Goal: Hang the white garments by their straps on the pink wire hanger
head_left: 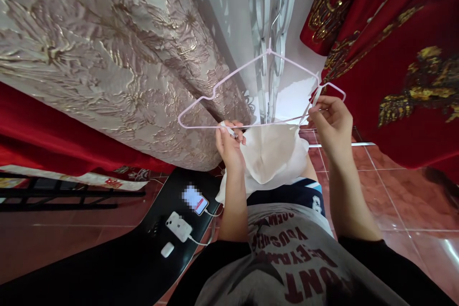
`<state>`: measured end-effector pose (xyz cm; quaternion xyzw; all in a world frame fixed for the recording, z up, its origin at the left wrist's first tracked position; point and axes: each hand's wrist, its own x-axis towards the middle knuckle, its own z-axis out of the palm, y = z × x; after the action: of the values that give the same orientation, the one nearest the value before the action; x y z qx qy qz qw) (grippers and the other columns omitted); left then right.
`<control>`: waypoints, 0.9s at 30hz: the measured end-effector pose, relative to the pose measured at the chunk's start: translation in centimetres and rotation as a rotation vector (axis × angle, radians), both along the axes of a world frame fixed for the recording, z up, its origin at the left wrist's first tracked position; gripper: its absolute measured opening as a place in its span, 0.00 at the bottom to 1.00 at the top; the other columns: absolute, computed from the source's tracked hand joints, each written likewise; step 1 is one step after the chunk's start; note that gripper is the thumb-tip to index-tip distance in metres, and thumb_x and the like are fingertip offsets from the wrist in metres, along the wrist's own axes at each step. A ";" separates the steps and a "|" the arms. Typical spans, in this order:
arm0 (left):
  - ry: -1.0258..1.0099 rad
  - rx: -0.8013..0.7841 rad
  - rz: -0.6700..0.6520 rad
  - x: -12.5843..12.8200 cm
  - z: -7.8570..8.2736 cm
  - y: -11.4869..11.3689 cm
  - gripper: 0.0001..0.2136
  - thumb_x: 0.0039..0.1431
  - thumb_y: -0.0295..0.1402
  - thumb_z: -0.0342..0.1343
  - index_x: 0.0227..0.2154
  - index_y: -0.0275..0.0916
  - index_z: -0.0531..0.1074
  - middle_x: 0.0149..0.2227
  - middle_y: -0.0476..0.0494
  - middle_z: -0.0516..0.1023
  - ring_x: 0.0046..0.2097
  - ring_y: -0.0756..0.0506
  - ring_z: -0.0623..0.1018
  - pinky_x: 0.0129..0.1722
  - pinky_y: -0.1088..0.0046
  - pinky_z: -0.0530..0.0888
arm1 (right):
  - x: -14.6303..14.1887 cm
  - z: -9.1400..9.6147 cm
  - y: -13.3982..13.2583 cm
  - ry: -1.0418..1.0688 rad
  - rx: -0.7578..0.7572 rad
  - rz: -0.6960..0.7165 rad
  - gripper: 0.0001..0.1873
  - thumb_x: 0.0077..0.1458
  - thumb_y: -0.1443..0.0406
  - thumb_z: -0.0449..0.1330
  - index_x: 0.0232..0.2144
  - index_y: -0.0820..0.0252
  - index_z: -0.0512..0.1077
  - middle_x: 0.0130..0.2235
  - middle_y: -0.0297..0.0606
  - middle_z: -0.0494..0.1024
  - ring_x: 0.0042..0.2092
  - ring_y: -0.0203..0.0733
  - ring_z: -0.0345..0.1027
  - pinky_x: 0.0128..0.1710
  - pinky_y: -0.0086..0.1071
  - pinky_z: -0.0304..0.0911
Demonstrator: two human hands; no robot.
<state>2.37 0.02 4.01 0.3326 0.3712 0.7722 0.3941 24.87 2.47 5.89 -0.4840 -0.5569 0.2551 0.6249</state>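
Note:
A pale pink clothes hanger point(247, 64) hangs by its metal hook from a white metal rack. Below its bottom bar drapes a cream garment point(276, 153) with thin straps. One strap point(315, 95) loops over the hanger's right notch, and my right hand point(332, 122) pinches it there. My left hand point(231, 146) is closed around the other strap point(228, 129), by the left part of the bottom bar. That strap is not on the left notch. Part of the garment's lower edge is hidden behind my left forearm.
Brocade fabric point(118, 57) hangs close on the left, red fabric with gold embroidery point(405, 71) on the right. The white rack point(267, 5) stands ahead. On a black seat point(150, 229) lie two phones point(195, 199) with cables and a white earbud case point(167, 249). Red tiles point(390, 191) cover the floor.

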 end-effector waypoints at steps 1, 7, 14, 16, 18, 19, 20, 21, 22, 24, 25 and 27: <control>0.018 0.017 0.003 0.1 -0.1 0.0 0.19 0.64 0.54 0.62 0.36 0.43 0.67 0.37 0.46 0.78 0.25 0.54 0.66 0.24 0.77 0.66 | -0.1 0.4 -0.1 -0.001 -0.012 0.000 0.10 0.61 0.62 0.65 0.45 0.54 0.76 0.37 0.35 0.76 0.33 0.36 0.71 0.31 0.33 0.72; 0.106 0.064 -0.020 0.1 -0.8 0.3 0.19 0.64 0.52 0.64 0.37 0.43 0.66 0.37 0.48 0.78 0.23 0.55 0.61 0.23 0.77 0.65 | -1.4 2.7 -0.4 -0.011 0.140 0.020 0.06 0.61 0.60 0.67 0.37 0.55 0.79 0.38 0.38 0.82 0.40 0.41 0.78 0.40 0.39 0.77; 0.091 0.042 -0.009 0.2 -1.1 0.7 0.19 0.62 0.52 0.66 0.37 0.42 0.69 0.35 0.49 0.79 0.22 0.55 0.59 0.22 0.78 0.64 | -0.6 3.6 2.2 0.118 0.536 -0.051 0.18 0.61 0.71 0.66 0.53 0.53 0.83 0.59 0.43 0.82 0.62 0.57 0.77 0.64 0.58 0.73; 0.083 0.026 -0.020 0.2 -1.1 0.6 0.19 0.61 0.52 0.67 0.37 0.42 0.70 0.34 0.49 0.80 0.22 0.55 0.59 0.21 0.77 0.63 | 0.2 3.3 2.4 0.066 0.607 -0.158 0.21 0.62 0.70 0.66 0.56 0.53 0.81 0.60 0.45 0.81 0.64 0.59 0.75 0.65 0.59 0.71; 0.078 0.011 -0.025 0.1 -0.9 0.5 0.19 0.60 0.51 0.68 0.37 0.42 0.70 0.34 0.49 0.80 0.22 0.56 0.59 0.21 0.77 0.63 | 0.7 2.7 2.2 -0.028 0.629 -0.268 0.23 0.64 0.68 0.66 0.60 0.52 0.78 0.63 0.45 0.79 0.65 0.59 0.74 0.66 0.60 0.70; 0.077 0.005 -0.025 0.0 -0.8 0.4 0.20 0.59 0.52 0.69 0.37 0.42 0.70 0.34 0.49 0.80 0.22 0.56 0.59 0.21 0.77 0.63 | 0.9 2.4 2.0 -0.059 0.637 -0.302 0.24 0.64 0.67 0.66 0.61 0.50 0.77 0.64 0.45 0.78 0.66 0.59 0.73 0.66 0.60 0.70; 0.078 0.002 -0.025 -0.1 -0.7 0.4 0.20 0.58 0.52 0.69 0.37 0.43 0.70 0.34 0.49 0.80 0.21 0.56 0.59 0.21 0.77 0.63 | 1.0 2.1 1.9 -0.074 0.647 -0.317 0.25 0.64 0.68 0.66 0.62 0.48 0.77 0.65 0.44 0.77 0.66 0.59 0.73 0.66 0.59 0.70; 0.081 0.000 -0.027 -0.2 -0.6 0.4 0.20 0.58 0.52 0.69 0.37 0.43 0.70 0.33 0.49 0.81 0.21 0.56 0.59 0.21 0.78 0.62 | 1.1 2.0 1.7 -0.078 0.660 -0.314 0.27 0.63 0.69 0.67 0.62 0.45 0.76 0.65 0.42 0.77 0.67 0.59 0.72 0.66 0.59 0.71; 0.086 -0.002 -0.033 -0.4 -0.5 0.3 0.21 0.57 0.53 0.69 0.36 0.42 0.70 0.33 0.49 0.81 0.21 0.56 0.59 0.20 0.78 0.62 | 1.2 2.0 1.6 -0.089 0.675 -0.300 0.28 0.62 0.70 0.67 0.62 0.42 0.76 0.65 0.41 0.77 0.67 0.59 0.72 0.66 0.58 0.71; 0.092 -0.004 -0.053 -0.7 -0.3 0.3 0.21 0.57 0.53 0.69 0.36 0.42 0.70 0.33 0.49 0.81 0.21 0.56 0.59 0.20 0.78 0.62 | 1.6 2.5 1.6 -0.184 0.682 -0.259 0.30 0.61 0.71 0.68 0.62 0.40 0.76 0.63 0.39 0.79 0.67 0.57 0.72 0.67 0.58 0.69; 0.094 -0.004 -0.065 -0.9 -0.3 0.2 0.21 0.57 0.53 0.70 0.36 0.42 0.70 0.33 0.49 0.81 0.21 0.56 0.59 0.20 0.79 0.62 | 1.8 3.0 1.6 -0.267 0.661 -0.236 0.29 0.61 0.71 0.67 0.62 0.41 0.76 0.63 0.40 0.79 0.67 0.57 0.72 0.68 0.58 0.68; 0.100 0.000 -0.083 -1.1 -0.2 0.2 0.21 0.58 0.52 0.70 0.36 0.42 0.70 0.34 0.49 0.81 0.21 0.57 0.59 0.20 0.79 0.62 | 2.6 3.9 1.8 -0.432 0.571 -0.194 0.27 0.62 0.70 0.67 0.62 0.46 0.76 0.62 0.44 0.80 0.66 0.57 0.72 0.69 0.60 0.65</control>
<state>1.31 0.18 3.80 0.3857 0.3763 0.7377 0.4066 27.43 4.31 9.81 -0.3834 -0.6763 -0.0792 0.6240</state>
